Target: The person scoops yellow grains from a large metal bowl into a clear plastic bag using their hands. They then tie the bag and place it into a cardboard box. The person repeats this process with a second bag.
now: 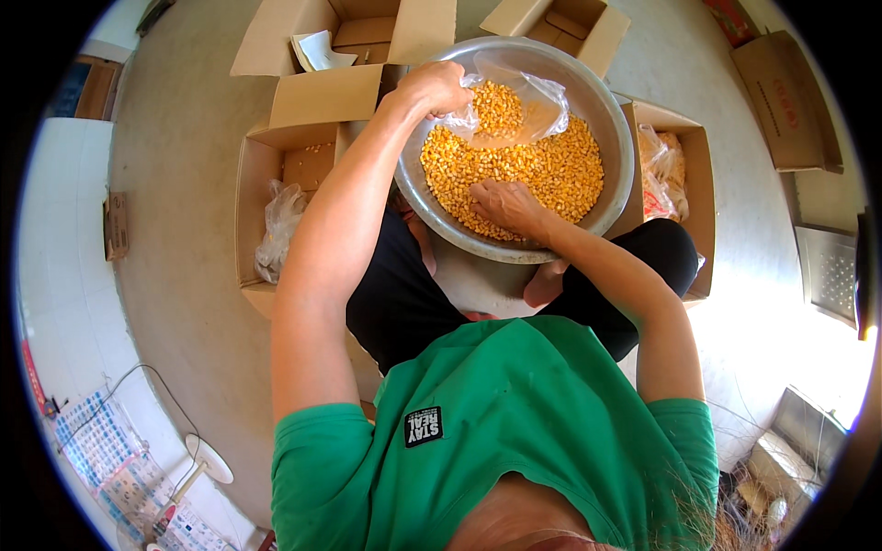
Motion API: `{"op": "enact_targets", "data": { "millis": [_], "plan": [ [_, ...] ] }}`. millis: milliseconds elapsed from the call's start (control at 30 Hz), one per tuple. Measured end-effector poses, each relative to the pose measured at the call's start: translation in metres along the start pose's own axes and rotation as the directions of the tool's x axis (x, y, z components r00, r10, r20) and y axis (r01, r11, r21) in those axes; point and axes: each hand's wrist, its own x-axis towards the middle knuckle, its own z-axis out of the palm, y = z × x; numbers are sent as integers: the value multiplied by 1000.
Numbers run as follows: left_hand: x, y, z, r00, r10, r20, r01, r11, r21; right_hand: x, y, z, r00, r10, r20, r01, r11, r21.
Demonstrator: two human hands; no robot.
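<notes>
A wide metal basin point(623, 174) in front of me holds a heap of loose yellow corn kernels point(560, 179). At its far left side my left hand point(432, 89) is closed on the edge of a clear plastic bag point(547, 96). The bag lies spread with its mouth wide, and some kernels show inside it. My right hand point(510, 207) presses down into the corn at the near middle of the basin. Its fingers are bent and partly sunk among the kernels, so whether they grip any is hidden.
Left of the basin stands a cardboard box point(253, 184) with a crumpled clear bag point(278, 230) and a few kernels. Another box point(698, 174) at the right holds filled bags point(663, 170). Two opened boxes stand beyond the basin, one with papers point(322, 52). A carton point(790, 101) sits far right.
</notes>
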Motion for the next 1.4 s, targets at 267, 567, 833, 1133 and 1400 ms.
{"op": "enact_targets", "data": {
  "millis": [267,567,833,1133,1400],
  "plan": [
    [-2,1,-1,1000,-3,16,2,1000,13,1,14,16,988,105,116,-94,991,-93],
    [-3,1,1,1000,-12,15,12,1000,18,9,15,-11,909,412,62,-379,756,534],
    [-1,-3,4,1000,-9,1,9,998,63,30,15,-66,739,573,355,-530,169,831],
    [1,-5,7,997,65,-45,-63,997,49,71,48,-93,709,652,269,-381,33,924],
    [8,-9,9,996,78,-42,-76,996,52,120,83,-83,623,740,255,-517,144,844]
  ]
}}
